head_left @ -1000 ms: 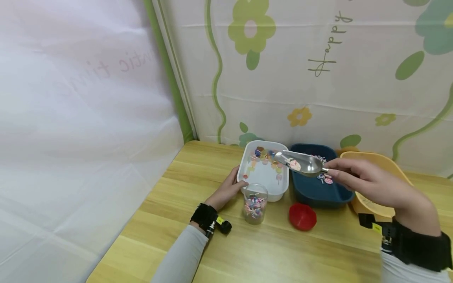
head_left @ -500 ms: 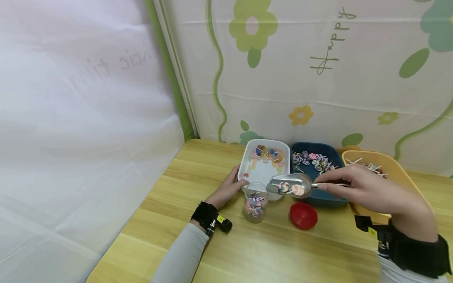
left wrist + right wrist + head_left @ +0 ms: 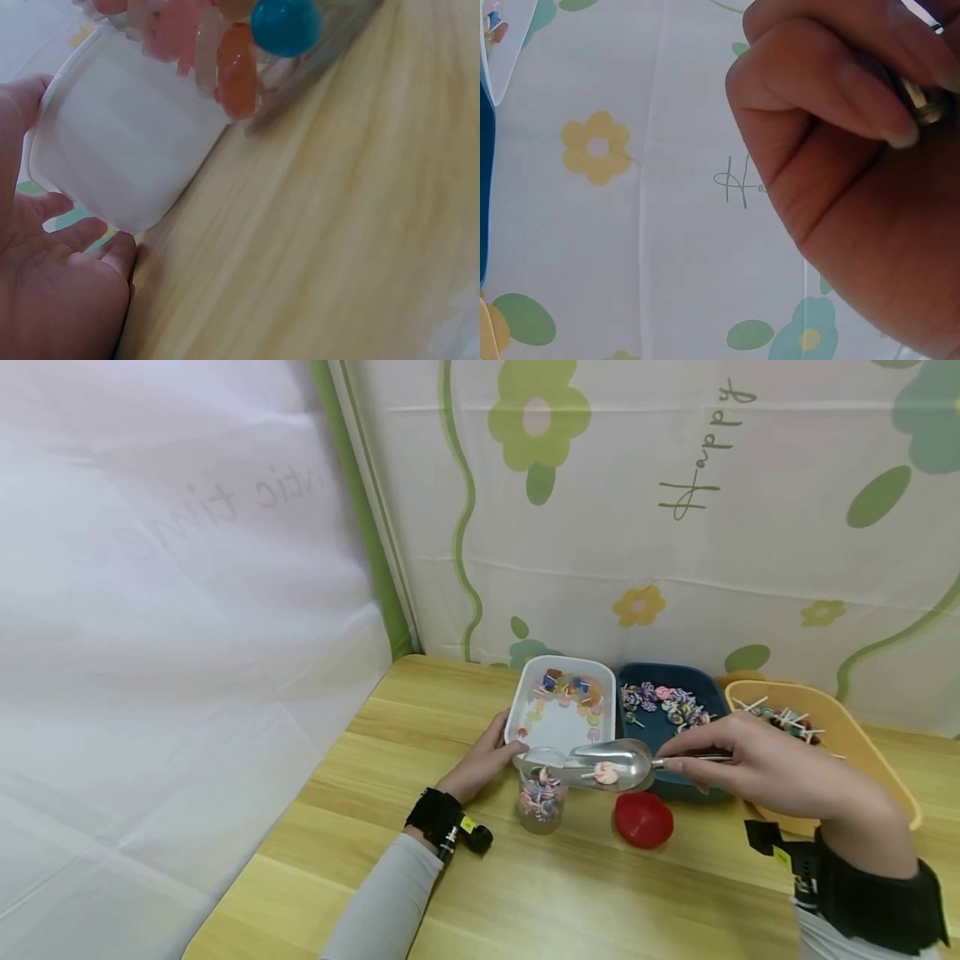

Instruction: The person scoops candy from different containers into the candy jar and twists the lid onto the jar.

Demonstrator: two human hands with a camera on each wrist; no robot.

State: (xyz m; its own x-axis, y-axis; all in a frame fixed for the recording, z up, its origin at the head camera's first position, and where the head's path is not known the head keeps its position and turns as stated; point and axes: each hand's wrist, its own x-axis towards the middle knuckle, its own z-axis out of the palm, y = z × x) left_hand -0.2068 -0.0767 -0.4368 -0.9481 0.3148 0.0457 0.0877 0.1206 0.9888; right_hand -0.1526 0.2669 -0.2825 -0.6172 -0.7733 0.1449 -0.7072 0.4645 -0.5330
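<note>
My right hand (image 3: pixel 765 768) grips the handle of a metal scoop (image 3: pixel 633 760). One pink-and-white swirl lollipop (image 3: pixel 606 773) lies in the scoop. The scoop's tip overlaps the rim of a clear plastic cup (image 3: pixel 542 814), which stands upright with many small swirl lollipops inside. My left hand (image 3: pixel 483 762) holds the near left corner of a white tray (image 3: pixel 558 725), thumb over the rim and fingers along its side. In the left wrist view, rounded candies (image 3: pixel 240 67) show through the cup close in front. The right wrist view shows curled fingers (image 3: pixel 817 82) around the handle's end.
A red bowl (image 3: pixel 643 820) sits right of the cup. Behind the scoop stands a dark blue bin (image 3: pixel 648 739) with swirl lollipops, and right of it a yellow bin (image 3: pixel 888 777) holding candies on white sticks. A patterned curtain (image 3: pixel 570 577) hangs behind the table.
My right hand has brought the scoop down and left from above the trays to the cup's rim. Two lollipops showed in it half a second ago, one now. The left hand stays put.
</note>
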